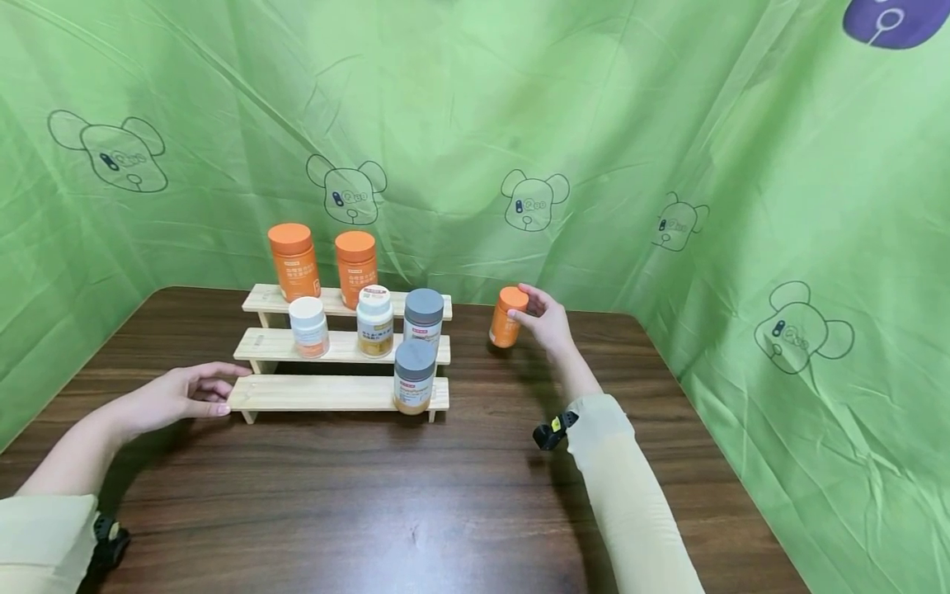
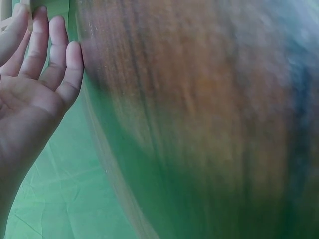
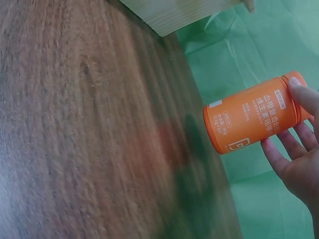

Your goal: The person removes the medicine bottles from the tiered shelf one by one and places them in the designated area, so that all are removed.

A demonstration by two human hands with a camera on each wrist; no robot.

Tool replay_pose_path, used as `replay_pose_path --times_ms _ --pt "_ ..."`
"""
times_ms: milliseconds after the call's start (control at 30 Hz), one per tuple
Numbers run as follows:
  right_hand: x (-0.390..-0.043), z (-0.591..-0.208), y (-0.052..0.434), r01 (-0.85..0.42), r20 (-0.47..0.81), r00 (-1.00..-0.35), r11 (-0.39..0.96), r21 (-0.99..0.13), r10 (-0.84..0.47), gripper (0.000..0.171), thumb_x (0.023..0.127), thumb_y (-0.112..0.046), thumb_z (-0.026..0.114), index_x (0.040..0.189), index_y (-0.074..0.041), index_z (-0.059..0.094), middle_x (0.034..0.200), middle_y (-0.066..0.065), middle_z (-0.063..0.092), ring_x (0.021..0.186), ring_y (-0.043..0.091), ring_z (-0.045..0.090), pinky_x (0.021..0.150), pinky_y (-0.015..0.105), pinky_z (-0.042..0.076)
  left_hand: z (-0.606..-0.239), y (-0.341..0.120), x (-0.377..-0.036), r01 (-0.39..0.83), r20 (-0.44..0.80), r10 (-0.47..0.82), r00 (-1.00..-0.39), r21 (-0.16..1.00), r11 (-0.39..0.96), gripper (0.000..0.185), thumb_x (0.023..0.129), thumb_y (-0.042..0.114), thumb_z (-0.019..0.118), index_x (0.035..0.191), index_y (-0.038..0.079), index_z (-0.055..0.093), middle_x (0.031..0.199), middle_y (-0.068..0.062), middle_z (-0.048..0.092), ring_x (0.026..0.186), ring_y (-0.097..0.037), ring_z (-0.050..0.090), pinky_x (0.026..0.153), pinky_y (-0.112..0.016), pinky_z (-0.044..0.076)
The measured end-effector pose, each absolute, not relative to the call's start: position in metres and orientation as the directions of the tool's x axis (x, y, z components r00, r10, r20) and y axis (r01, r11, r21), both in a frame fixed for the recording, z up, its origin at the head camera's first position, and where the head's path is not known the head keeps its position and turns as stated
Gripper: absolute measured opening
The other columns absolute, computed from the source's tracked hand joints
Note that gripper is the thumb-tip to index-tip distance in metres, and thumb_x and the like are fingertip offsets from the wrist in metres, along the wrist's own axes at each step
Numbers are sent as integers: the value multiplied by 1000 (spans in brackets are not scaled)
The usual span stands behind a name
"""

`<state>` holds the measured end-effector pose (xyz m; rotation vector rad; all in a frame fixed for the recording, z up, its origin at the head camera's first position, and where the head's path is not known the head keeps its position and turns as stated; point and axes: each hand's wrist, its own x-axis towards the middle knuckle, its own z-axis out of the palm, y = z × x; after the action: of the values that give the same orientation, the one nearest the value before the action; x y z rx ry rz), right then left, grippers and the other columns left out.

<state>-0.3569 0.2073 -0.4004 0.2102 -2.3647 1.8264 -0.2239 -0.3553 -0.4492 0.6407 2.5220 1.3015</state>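
My right hand [image 1: 547,323] pinches an orange bottle [image 3: 256,115] near its lid, thumb on one side and fingers on the other. The bottle is held right of the shelf, close over the table, lid up and slightly tilted. At the far left, my left hand [image 1: 178,394] holds the end of the lowest step of a three-tier wooden shelf [image 1: 312,393], thumb at the front and index finger behind. In the left wrist view, the fingertips [image 2: 57,25] reach the wood at the top corner. The other fingers of that hand are loosely bent.
Two orange bottles [image 1: 294,268] stand on the top tier. The middle tier bears two white bottles [image 1: 374,323] and a grey-lidded jar [image 1: 424,318]. Another grey-lidded jar [image 1: 414,379] stands at the right of the lowest step. Green cloth [image 1: 460,107] hangs around the brown table [image 1: 416,503].
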Motion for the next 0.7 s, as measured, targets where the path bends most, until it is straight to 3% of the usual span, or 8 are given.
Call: replay_pose_path --times_ms 233,700 --pt "-363 -416 205 -145 150 -989 235 -961 2 58 80 -12 76 133 -11 54 130 10 57 118 23 53 96 36 43 -447 -357 -224 253 -27 488 -872 829 499 54 88 5 64 135 -5 40 102 -8 65 90 -6 62 74 -21 49" --pt "-364 -425 206 -167 165 -986 229 -959 -30 59 81 -13 75 135 -11 51 133 12 54 118 25 51 98 38 41 -451 -356 -223 264 -4 480 -877 831 490 53 88 3 63 135 -5 40 102 -7 66 90 -7 63 74 -21 49"
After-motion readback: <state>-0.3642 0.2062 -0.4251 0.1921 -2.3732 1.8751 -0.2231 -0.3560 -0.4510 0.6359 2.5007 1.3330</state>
